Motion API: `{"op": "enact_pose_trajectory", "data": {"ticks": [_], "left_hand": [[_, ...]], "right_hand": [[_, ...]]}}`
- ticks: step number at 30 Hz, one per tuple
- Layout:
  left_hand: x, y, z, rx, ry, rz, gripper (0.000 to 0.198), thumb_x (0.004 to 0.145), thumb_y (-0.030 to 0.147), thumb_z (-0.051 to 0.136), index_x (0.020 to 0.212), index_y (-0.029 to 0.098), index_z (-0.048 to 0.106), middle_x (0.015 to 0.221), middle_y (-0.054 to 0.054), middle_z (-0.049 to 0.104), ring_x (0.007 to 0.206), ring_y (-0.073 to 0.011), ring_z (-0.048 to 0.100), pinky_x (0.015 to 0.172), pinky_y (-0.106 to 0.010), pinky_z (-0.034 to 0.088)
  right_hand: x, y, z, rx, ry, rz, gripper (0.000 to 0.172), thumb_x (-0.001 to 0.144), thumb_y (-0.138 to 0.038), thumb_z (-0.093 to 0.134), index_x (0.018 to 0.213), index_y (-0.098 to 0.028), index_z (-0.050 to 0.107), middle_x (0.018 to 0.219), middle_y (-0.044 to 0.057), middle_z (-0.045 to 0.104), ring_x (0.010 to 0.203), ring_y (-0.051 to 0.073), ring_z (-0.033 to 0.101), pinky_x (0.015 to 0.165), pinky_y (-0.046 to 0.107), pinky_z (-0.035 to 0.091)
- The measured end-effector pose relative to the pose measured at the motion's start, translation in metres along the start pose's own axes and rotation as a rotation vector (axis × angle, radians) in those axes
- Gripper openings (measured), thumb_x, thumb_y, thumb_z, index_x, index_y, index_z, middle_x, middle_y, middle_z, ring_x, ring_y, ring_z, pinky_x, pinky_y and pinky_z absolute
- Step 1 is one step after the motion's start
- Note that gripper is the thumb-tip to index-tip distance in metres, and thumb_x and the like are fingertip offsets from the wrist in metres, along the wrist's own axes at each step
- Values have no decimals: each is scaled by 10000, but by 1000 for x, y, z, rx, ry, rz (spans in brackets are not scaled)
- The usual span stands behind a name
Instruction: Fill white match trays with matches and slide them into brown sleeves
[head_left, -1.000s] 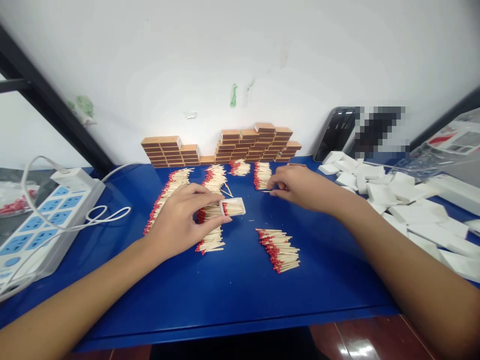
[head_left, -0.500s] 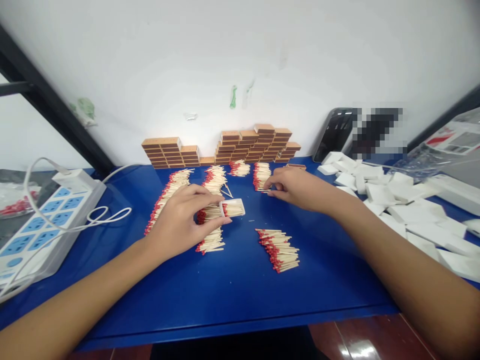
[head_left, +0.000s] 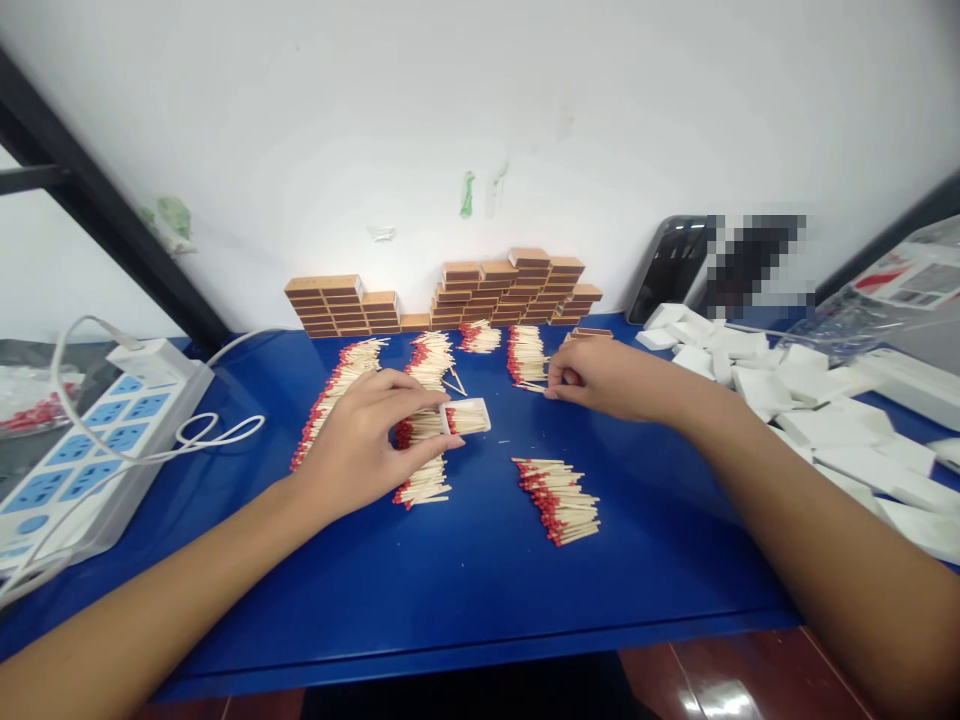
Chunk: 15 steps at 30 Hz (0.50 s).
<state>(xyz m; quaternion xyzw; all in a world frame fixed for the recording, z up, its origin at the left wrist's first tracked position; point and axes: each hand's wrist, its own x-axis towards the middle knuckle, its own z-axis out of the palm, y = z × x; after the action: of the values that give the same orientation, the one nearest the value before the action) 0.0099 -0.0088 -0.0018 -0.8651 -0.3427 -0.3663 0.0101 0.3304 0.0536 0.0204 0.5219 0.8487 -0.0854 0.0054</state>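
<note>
Between thumb and fingers, my left hand [head_left: 367, 430] grips a small white matchbox tray [head_left: 484, 414] partly filled with red-headed matches. That hand hovers over a column of matches [head_left: 424, 485] on the blue table. My right hand [head_left: 596, 378] is closed in a pinch at the near end of another match pile [head_left: 526, 350], with the ends of one or two matches [head_left: 533, 387] at its fingertips. Closer to me lies a separate fanned pile of matches [head_left: 559, 500]. A long slanted row of matches [head_left: 337, 390] runs to the left, partly behind my left hand.
Brown matchboxes [head_left: 499, 290] are stacked along the wall. Many white trays [head_left: 810, 400] are heaped at the right, near a dark phone [head_left: 667, 265] leaning on the wall. A power strip [head_left: 97, 450] with a looping white cable stands at the left.
My right hand has shifted slightly right and toward me, with the pinched matches drawn a little off the pile's near end. My left hand and the tray stay put.
</note>
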Motion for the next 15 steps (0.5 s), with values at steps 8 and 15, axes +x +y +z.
{"op": "enact_pose_trajectory", "data": {"ticks": [8, 15], "left_hand": [[1, -1, 0, 0, -11, -15, 354, 857, 417, 848, 1123, 192, 787, 1010, -88, 741, 925, -221, 711, 838, -362, 581], [1, -1, 0, -2, -2, -3, 352, 856, 408, 851, 1125, 192, 784, 1012, -85, 747, 925, -220, 715, 841, -361, 587]], "right_hand": [[0, -5, 2, 72, -26, -45, 130, 945, -209, 583, 931, -188, 710, 1010, 77, 775, 869, 215, 684, 717, 300, 446], [5, -10, 7, -18, 72, -39, 157, 974, -322, 603, 879, -204, 645, 883, 74, 724, 767, 211, 610, 652, 314, 370]]}}
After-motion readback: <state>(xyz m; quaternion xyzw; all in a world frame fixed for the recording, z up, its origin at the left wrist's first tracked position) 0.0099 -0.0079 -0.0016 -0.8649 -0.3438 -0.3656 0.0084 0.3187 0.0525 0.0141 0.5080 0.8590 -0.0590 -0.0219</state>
